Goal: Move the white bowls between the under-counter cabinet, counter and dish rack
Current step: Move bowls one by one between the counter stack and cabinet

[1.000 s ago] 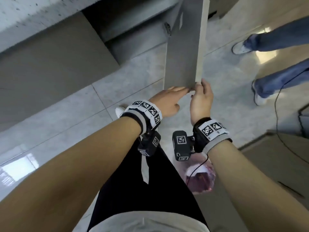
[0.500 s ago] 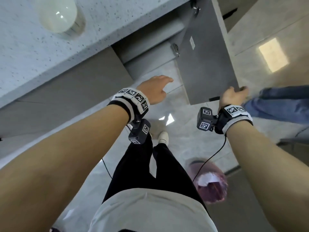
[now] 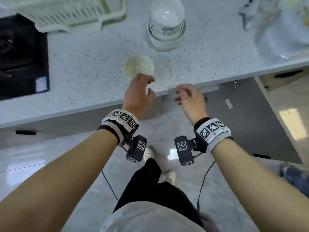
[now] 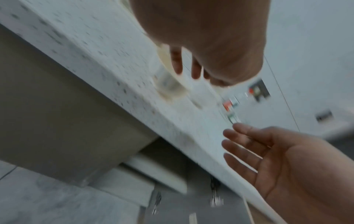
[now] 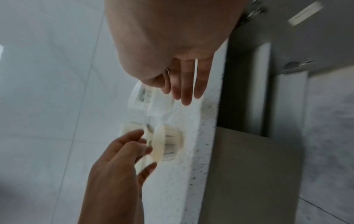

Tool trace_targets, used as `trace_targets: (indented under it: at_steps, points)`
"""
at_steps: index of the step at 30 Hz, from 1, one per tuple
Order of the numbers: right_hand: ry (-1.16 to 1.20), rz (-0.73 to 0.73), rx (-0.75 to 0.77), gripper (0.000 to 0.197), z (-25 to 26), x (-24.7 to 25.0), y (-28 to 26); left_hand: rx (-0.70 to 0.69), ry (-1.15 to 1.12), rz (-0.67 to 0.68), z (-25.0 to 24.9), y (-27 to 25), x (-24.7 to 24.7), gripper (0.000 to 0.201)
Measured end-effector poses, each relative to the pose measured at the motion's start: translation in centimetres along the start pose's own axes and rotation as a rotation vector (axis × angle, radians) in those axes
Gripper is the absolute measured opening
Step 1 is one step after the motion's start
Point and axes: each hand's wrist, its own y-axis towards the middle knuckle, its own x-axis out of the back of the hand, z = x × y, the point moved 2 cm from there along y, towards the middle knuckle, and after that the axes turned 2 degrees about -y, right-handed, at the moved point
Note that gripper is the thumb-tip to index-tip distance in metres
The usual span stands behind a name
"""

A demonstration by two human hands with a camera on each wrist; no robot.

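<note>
A single white bowl [image 3: 139, 66] sits upright on the speckled counter [image 3: 93, 67]. Behind it stands a stack of white bowls [image 3: 167, 29], upside down. My left hand [image 3: 142, 87] hovers just at the single bowl's near rim, fingers loosely spread, holding nothing. My right hand [image 3: 185, 94] hangs over the counter's front edge, fingers relaxed and empty. The cream dish rack [image 3: 70, 12] lies at the back left. In the right wrist view the bowl [image 5: 159, 145] is blurred beside my left hand [image 5: 134, 151].
A dark sink [image 3: 21, 56] lies at the left of the counter. The grey cabinet door [image 3: 250, 118] stands open at the right, below the counter edge. White dishes [image 3: 284, 30] crowd the back right. Someone else's jeans [image 3: 294, 174] show at far right.
The view has risen from the cabinet and floor to the countertop. My right hand let go of the cabinet door, and both hands rose to the counter edge near the single bowl.
</note>
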Motion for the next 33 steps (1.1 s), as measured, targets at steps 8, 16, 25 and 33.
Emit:
trace_targets:
  at_steps: [8, 16, 25, 33]
  points:
    - [-0.262, 0.259, -0.15, 0.047, 5.0, -8.0, 8.6, 0.624, -0.268, 0.064, 8.3, 5.2, 2.9, 0.048]
    - [0.039, 0.129, -0.181, 0.037, 3.2, -8.0, 8.2, 0.711, -0.6, 0.054, 6.2, 5.6, -0.1, 0.034]
    - [0.228, -0.141, -0.17, 0.029, -3.7, 5.7, 1.7, 0.487, -0.57, 0.379, -3.4, 1.3, -9.4, 0.035]
    - [0.232, -0.186, -0.296, 0.034, -16.1, 12.7, 1.0, 0.519, -0.469, 0.515, -5.3, -2.0, -22.6, 0.034]
